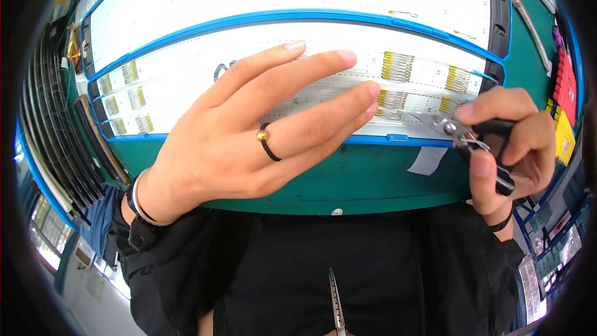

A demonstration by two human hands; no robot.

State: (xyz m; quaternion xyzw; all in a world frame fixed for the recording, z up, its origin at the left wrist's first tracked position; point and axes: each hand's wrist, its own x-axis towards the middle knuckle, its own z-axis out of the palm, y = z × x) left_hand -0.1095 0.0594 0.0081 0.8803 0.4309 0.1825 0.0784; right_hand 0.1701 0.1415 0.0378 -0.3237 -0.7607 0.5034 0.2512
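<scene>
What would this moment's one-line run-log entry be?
Left hand: open, spread over case | Right hand: gripping pliers, tips pointing left | Case: open, yellow-ended bundles inside, on green surface

The bare left hand spreads across the middle of the frame, palm down, its back to the camera, four fingers extended and slightly bent toward the upper right, the thumb out of sight. Its black-sleeved left forearm rises from the lower left. At the right of the frame, the bare right hand is curled in a grip, index finger bent leftward, thumb upright below it.
</scene>
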